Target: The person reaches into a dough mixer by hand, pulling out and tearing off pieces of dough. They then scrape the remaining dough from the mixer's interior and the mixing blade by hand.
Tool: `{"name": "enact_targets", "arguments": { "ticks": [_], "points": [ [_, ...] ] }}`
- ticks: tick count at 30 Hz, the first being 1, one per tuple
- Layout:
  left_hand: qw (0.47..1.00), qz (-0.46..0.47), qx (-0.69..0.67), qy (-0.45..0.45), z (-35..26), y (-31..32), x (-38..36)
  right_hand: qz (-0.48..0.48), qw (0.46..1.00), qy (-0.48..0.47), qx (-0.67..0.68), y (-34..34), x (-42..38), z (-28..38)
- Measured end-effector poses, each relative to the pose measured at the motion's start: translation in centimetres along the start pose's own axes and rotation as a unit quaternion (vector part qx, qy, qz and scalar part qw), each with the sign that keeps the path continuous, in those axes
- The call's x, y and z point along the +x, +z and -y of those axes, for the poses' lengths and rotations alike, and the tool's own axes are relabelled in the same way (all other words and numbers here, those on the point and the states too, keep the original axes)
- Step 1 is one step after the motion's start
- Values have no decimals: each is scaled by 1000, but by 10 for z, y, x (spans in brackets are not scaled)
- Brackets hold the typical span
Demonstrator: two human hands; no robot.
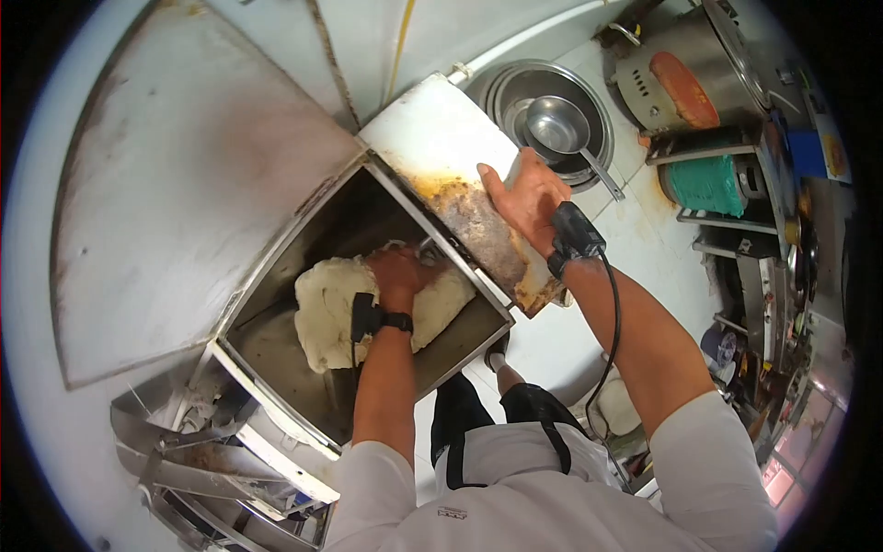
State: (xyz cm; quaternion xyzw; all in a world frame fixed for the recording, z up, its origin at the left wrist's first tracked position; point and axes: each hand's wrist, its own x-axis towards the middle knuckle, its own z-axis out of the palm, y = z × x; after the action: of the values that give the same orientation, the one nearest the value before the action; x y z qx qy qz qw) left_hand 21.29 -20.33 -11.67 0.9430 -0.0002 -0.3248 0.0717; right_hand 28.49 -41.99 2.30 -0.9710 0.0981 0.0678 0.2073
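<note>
Inside a deep metal bin [276,317] lies a large pale mass of dough [331,308]. My left hand [397,273] presses into the top of it, near a bit of shiny metal; its fingertips are partly sunk or hidden in the dough. My right hand [531,198] rests on the rusty, stained white panel [460,138] beside the bin's opening, with thumb and fingers apart and nothing held. Each wrist carries a strap with a small black device and a cable.
Stacked metal basins [593,101] with a ladle-like pan [557,125] stand on the tiled floor beyond the panel. A large steel pot [671,83] and shelves [727,218] line the right. Metal racks [221,460] sit at lower left.
</note>
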Motion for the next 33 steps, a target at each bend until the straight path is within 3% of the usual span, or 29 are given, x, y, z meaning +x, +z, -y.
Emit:
{"name": "enact_targets", "arguments": {
  "ticks": [4, 6, 9, 15, 17, 23, 28, 31, 33],
  "points": [
    [999, -32, -29, 27, 2, -23, -53, 34, 999, 5, 10, -9, 0, 5],
    [998, -53, -45, 8, 17, -25, -76, -10, 1000, -12, -7, 2, 0, -4],
    [970, -227, -90, 21, 46, -25, -113, -36, 999, -22, -7, 11, -1, -9],
    [923, -310, -226, 14, 131, -18, -80, -29, 999, -3, -22, 2, 3, 1],
    [923, -298, -242, 16, 142, -26, -69, 15, 1000, 21, -6, -6, 0, 6],
    [920, -293, -260, -20, 146, -38, -59, 2, 1000, 7, -3, -2, 1, 2],
    [957, -257, -106, -86, 140, -35, -59, 10, 1000, 15, 17, -4, 1, 3],
    [956, -285, -39, -46, 139, -30, -59, -3, 1000, 11, 14, -5, -2, 5],
    [965, -257, -20, -39, 137, -35, -57, -10, 1000, 7, 6, -5, -1, 4]
  ]
}}
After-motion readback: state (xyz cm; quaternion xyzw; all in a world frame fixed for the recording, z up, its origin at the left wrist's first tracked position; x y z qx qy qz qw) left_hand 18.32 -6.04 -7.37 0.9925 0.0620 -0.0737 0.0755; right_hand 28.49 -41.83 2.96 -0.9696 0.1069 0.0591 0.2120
